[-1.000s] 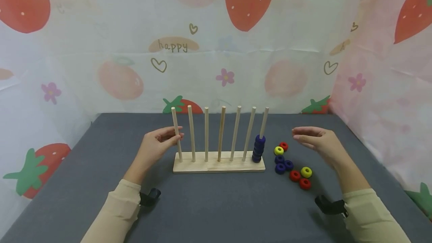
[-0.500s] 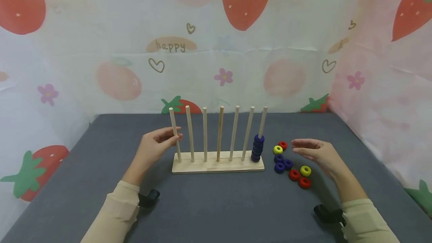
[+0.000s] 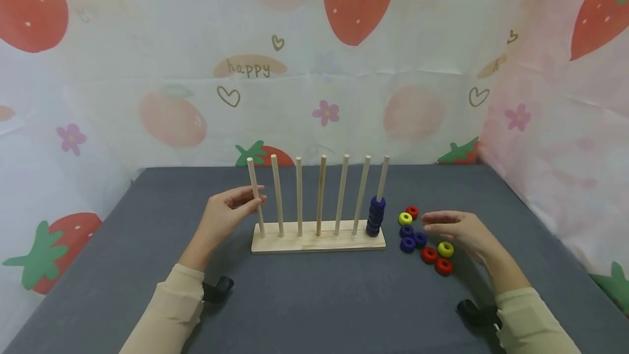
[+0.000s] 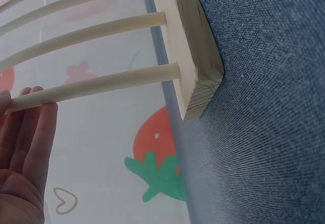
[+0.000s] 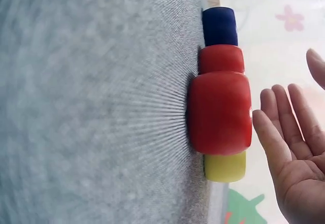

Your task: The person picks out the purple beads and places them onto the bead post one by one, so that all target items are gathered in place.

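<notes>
My left hand (image 3: pixel 225 214) holds the leftmost peg (image 3: pixel 253 176) of a wooden peg rack (image 3: pixel 314 242), thumb on one side and fingers on the other. In the left wrist view this peg (image 4: pixel 117 80) runs from the fingers to the base. A stack of dark blue beads (image 3: pixel 375 216) sits on the rightmost peg; the other pegs are bare. My right hand (image 3: pixel 462 231), fingers extended and holding nothing, hovers beside loose beads on the table. Nearest in the right wrist view is a red bead (image 5: pixel 221 113), with a yellow bead (image 5: pixel 225 168) and a blue bead (image 5: pixel 220 27) around it.
Right of the rack, the loose group includes blue beads (image 3: pixel 407 244), yellow beads (image 3: pixel 445 249) and red beads (image 3: pixel 444 266). All lie on a grey cloth-covered table (image 3: pixel 314 299). A strawberry-printed curtain (image 3: pixel 295 119) stands behind and at both sides.
My right hand has come down toward the loose beads and slightly left. My left hand stays on the leftmost peg; the rack and beads look unmoved.
</notes>
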Action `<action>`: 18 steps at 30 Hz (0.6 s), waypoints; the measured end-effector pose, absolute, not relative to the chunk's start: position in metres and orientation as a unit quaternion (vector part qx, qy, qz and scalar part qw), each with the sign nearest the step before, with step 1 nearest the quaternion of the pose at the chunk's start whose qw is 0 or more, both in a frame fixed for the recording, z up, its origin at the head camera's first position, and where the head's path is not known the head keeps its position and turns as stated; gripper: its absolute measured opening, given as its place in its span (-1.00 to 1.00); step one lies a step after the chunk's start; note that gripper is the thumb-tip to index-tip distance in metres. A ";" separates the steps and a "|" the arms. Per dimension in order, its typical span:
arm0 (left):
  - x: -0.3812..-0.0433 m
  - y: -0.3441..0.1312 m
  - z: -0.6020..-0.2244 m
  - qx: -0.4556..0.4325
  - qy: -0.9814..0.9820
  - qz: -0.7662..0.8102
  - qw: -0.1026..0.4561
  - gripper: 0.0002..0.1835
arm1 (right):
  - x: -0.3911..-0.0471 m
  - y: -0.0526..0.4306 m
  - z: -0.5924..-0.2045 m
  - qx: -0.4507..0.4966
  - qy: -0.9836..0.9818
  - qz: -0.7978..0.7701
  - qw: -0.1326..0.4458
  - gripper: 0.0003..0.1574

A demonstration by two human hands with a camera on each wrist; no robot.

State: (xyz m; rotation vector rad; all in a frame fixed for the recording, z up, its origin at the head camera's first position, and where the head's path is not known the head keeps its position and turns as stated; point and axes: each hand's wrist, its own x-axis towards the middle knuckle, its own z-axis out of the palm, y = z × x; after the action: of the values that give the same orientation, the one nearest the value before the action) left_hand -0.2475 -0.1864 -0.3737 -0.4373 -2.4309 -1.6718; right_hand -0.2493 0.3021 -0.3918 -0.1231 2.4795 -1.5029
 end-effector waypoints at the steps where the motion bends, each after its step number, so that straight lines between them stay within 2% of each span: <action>1: -0.247 -0.186 -0.374 -0.145 -0.812 -0.559 0.080 -0.61 | -0.250 0.302 -0.392 -0.046 0.850 -0.511 0.121 -0.20; 18: -0.250 -0.188 -0.378 -0.153 -0.814 -0.553 0.093 -0.62 | -0.261 0.301 -0.397 -0.051 0.856 -0.488 0.165 -0.27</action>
State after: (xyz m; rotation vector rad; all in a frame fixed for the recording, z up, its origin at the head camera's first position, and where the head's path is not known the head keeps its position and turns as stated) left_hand -0.2503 -0.1876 -0.3781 -0.4535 -2.4147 -1.6417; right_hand -0.2606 0.3013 -0.3972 -0.1446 2.4379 -1.3896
